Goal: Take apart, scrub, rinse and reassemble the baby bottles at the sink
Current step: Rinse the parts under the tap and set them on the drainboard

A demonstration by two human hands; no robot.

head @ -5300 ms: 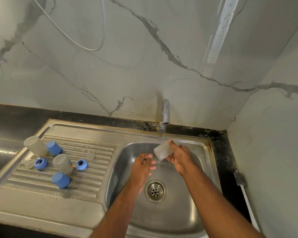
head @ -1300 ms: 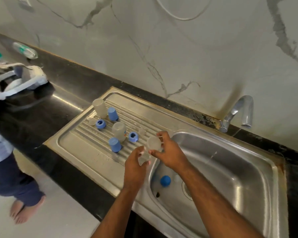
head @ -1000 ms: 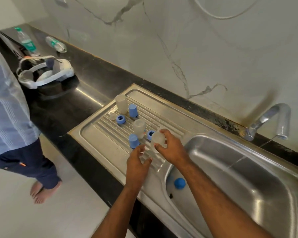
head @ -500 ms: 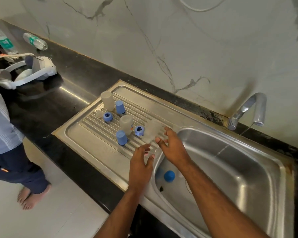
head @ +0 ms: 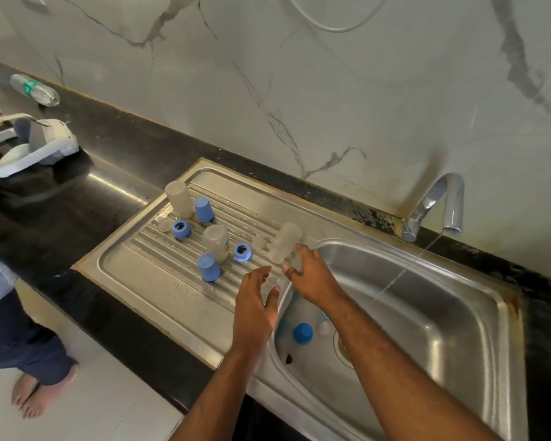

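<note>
Now the clear bottle [head: 284, 242] stands upside down on the drainboard [head: 159, 281] at mid-frame, just left of the basin [head: 442, 313]. Half a second ago the right hand [head: 312, 278] was touching it; now that hand sits just below and right of it, fingers loose and apart, holding nothing, though whether a fingertip still brushes the bottle cannot be told. The left hand [head: 256, 300] hangs lower, over the basin's left rim, fingers spread and empty as before. Two more clear bottles [head: 179, 198] [head: 217, 241], two blue caps [head: 203, 209] [head: 208, 266] and two blue rings [head: 181, 228] [head: 242, 251] stand unmoved further left on the drainboard. A blue cap [head: 303, 333] lies in the basin. Water still runs from the tap [head: 439, 205] at right.
</note>
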